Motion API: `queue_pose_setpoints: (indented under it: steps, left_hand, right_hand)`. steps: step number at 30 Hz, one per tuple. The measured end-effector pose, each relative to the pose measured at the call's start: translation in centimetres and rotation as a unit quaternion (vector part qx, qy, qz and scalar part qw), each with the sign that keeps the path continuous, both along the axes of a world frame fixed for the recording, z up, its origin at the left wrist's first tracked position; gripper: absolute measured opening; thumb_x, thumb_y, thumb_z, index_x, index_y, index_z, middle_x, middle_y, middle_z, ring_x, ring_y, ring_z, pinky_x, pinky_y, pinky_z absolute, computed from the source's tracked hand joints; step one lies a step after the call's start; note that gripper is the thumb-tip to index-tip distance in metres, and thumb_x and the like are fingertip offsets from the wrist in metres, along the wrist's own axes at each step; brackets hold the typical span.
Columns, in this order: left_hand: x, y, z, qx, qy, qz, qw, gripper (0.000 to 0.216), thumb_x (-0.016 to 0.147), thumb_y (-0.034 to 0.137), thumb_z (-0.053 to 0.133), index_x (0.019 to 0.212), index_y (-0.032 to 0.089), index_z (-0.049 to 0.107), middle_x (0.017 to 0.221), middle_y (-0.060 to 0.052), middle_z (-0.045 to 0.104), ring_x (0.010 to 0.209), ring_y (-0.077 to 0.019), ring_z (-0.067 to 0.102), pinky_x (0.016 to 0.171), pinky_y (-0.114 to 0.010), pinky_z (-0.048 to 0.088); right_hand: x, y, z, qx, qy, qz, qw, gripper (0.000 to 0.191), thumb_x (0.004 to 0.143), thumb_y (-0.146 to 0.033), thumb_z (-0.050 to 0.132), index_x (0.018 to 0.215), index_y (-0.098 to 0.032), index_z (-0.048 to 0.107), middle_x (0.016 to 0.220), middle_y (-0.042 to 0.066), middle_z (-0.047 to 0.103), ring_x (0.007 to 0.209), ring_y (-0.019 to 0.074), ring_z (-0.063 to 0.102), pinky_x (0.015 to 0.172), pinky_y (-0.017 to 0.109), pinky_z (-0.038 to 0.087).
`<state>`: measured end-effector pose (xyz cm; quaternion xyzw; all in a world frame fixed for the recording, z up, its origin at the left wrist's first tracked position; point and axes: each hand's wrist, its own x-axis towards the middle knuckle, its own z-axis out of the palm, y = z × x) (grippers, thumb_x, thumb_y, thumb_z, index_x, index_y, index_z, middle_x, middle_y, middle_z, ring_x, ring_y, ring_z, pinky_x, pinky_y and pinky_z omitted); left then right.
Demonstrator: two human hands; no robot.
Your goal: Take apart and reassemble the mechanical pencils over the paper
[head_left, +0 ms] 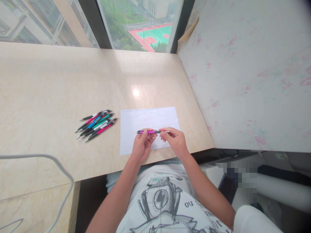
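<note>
A purple and black pen (151,132) is held level between my two hands, just above a white sheet of paper (131,118). My left hand (143,142) is closed on the purple barrel, thumb on top. The dark grip end is pinched by the thumb and fingers of my right hand (175,138), with the silver tip pointing right. Faint marks run along the sheet's far edge. To the left of the paper lies a pile of pens (97,124) in pink, blue, green, white and black, most tips toward the lower left.
The pale stone counter (60,84) runs up to a window (136,22) at the back. A flowered wall (243,81) bounds it on the right. A grey cable (58,165) loops over the counter's left front part.
</note>
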<state>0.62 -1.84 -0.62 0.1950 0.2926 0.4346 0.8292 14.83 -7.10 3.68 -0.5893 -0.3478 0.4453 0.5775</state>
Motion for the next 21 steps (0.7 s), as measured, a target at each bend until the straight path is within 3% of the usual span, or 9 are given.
queue_pose_setpoints:
  steps: [6,21]
  left_hand:
    - [0.05,-0.03,0.09,-0.008,0.010,-0.007,1.000,0.032,0.078,0.043,0.080,0.091,0.015,0.072,0.075,-0.004,0.073,0.074,-0.0126,0.070,0.070,-0.021,0.056]
    - [0.00,0.00,0.30,-0.005,-0.001,-0.015,1.000,0.030,0.076,0.041,0.082,0.090,0.016,0.073,0.074,-0.002,0.072,0.074,-0.0112,0.070,0.072,-0.020,0.057]
  right_hand:
    - [-0.02,0.05,0.12,0.007,-0.022,0.003,1.000,0.018,0.080,-0.037,0.075,0.093,-0.024,0.079,0.082,0.001,0.071,0.063,0.0117,0.062,0.055,0.026,0.054]
    - [-0.12,0.02,-0.44,0.008,-0.002,-0.018,1.000,0.018,0.080,-0.038,0.076,0.090,-0.024,0.080,0.073,0.001,0.071,0.061,0.0129,0.062,0.054,0.026,0.052]
